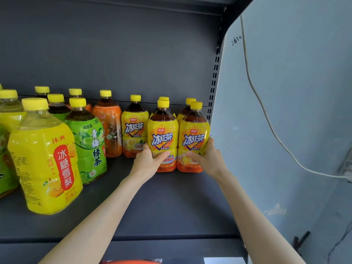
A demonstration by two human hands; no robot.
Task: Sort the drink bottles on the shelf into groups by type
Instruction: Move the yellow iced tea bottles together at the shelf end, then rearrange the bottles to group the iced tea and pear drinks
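Note:
Several yellow-labelled iced black tea bottles stand at the right end of the dark shelf (171, 202). My left hand (147, 159) grips the lower part of one front bottle (162, 138). My right hand (207, 159) grips the front bottle beside it (194, 138), close to the shelf's right upright. Two more of the same kind stand behind them, and another (134, 128) stands just to the left. Further left are an orange-labelled tea bottle (109, 126), a green plum tea bottle (87, 141) and a big yellow pear drink bottle (43, 159).
More yellow-capped bottles crowd the back left of the shelf. The slotted upright (214, 77) bounds the shelf on the right, with a pale wall and a white cable (266, 121) beyond it. Bare shelf surface lies in front of my arms.

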